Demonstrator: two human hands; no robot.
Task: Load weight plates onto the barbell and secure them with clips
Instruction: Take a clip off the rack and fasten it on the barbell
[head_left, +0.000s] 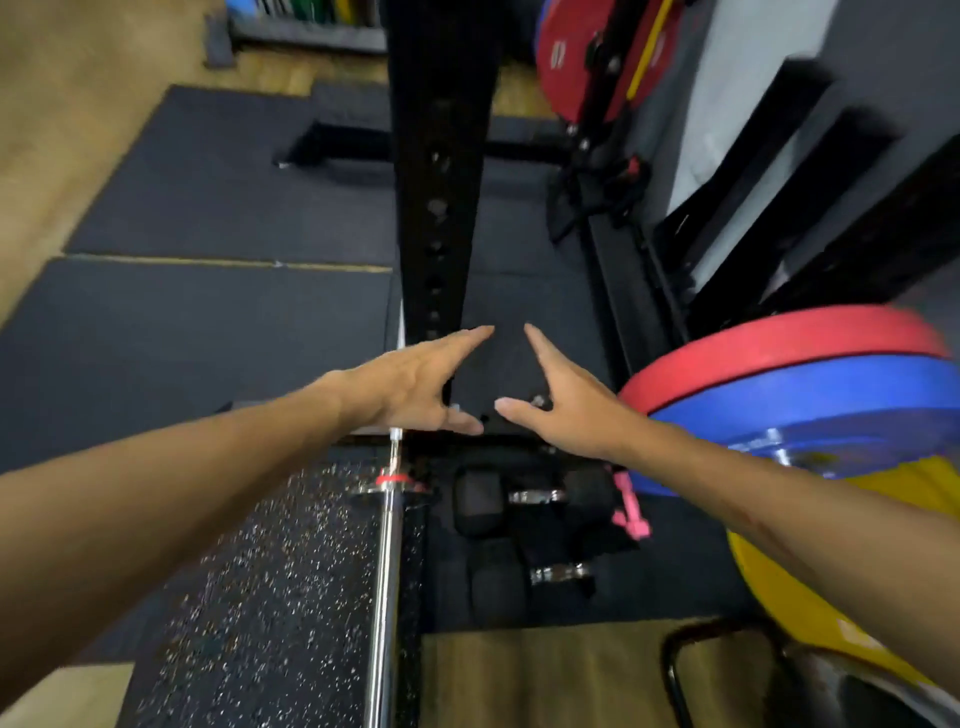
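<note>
- We judge the task barely begun: the barbell (388, 561) lies along the speckled mat (260, 597) below us, and the stretch of sleeve we can see, from the collar with the red ring (390, 478) back toward us, is bare metal with no plate on it.
- We see no clip on the bar; whether the pink thing (629, 506) beside the dumbbells (535, 499) is a clip, we cannot tell through the blur.
- The plates are stacked to our right: a red plate (779, 345) on top, a blue plate (810, 400) under it, and a yellow plate (800, 608) lower and nearer to us. None of them is on the bar, and none is in hand.
- More red plates (566, 57) hang on the rack at the far wall, well apart from the bar.
- What is left, as we read it: lifting plates over, sliding them onto the sleeve, then clamping a clip outside them.
- Our left hand (415, 384) is held flat, fingers straight and together, thumb spread; its grip is apart and holds nothing. It hangs in front of the black upright post (436, 171), above the bar's far end.
- Our right hand (561, 400) mirrors it: grip wide apart, palm turned inward, nothing in it. It is near the red plate's edge but not touching it.
- The two hands' fingertips lean toward each other without meeting.
</note>
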